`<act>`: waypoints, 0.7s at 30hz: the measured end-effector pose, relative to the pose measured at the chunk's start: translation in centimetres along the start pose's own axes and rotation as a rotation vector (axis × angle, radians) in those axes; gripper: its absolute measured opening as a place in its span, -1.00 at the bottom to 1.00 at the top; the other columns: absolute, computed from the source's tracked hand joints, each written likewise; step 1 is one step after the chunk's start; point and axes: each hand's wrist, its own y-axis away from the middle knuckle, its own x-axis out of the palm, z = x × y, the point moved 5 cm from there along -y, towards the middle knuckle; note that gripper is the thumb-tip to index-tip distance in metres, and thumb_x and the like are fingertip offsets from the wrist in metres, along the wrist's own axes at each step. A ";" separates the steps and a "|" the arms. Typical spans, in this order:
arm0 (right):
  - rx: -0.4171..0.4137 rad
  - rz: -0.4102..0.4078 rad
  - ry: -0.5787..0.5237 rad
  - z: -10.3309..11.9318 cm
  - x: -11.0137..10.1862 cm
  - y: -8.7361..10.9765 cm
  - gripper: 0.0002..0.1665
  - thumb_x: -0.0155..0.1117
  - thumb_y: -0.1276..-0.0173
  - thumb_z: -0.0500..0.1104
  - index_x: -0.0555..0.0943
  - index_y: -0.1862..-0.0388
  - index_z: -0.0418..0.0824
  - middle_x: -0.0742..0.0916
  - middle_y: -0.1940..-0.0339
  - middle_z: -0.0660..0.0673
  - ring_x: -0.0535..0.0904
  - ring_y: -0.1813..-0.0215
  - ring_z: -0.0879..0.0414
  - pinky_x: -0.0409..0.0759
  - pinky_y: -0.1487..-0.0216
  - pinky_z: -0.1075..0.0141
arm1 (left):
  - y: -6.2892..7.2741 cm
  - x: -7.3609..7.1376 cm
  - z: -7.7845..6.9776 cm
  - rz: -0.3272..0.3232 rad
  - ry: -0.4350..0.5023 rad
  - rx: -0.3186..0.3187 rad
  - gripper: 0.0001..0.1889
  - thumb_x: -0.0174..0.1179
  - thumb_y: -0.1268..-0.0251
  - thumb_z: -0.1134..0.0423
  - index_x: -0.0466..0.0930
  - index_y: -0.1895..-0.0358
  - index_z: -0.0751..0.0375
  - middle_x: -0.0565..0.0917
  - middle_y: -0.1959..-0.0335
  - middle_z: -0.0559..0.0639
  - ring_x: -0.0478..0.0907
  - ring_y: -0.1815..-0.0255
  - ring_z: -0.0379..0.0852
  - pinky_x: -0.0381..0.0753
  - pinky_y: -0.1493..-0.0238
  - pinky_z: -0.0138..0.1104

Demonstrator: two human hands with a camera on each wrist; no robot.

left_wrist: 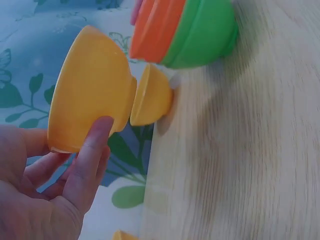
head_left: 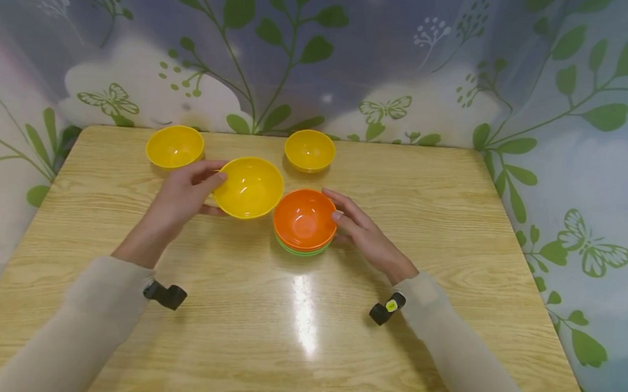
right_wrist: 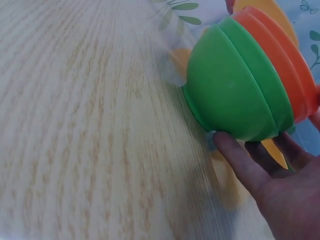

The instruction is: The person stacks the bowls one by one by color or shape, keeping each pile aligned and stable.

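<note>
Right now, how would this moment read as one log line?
Left hand: holds yellow bowl, raised above table | Right hand: holds orange-and-green bowl stack | Far side: two more yellow bowls

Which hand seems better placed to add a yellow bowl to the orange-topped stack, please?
Probably the left hand: it holds a yellow bowl raised beside the stack, while the right hand grips the stack's other side.

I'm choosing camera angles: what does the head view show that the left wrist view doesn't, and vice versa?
Only head: both sleeves, plus the insides of the held bowl and top orange bowl.
Only left wrist: the feet of the held bowl and stack.
Both: left grip, held bowl, stack, right rear bowl, table.
</note>
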 end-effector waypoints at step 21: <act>-0.024 0.008 -0.018 -0.1 -0.1 0.0 -0.36 -0.04 -0.83 0.00 0.22 -0.79 0.16 0.35 -0.72 -0.11 0.42 -0.64 -0.24 0.66 -0.50 -0.20 | 0.0 2.9 -2.2 0.093 0.070 0.031 -0.52 0.10 -0.77 0.17 0.45 -0.61 0.16 0.57 -0.43 0.21 0.69 -0.11 0.02 0.93 0.08 -0.21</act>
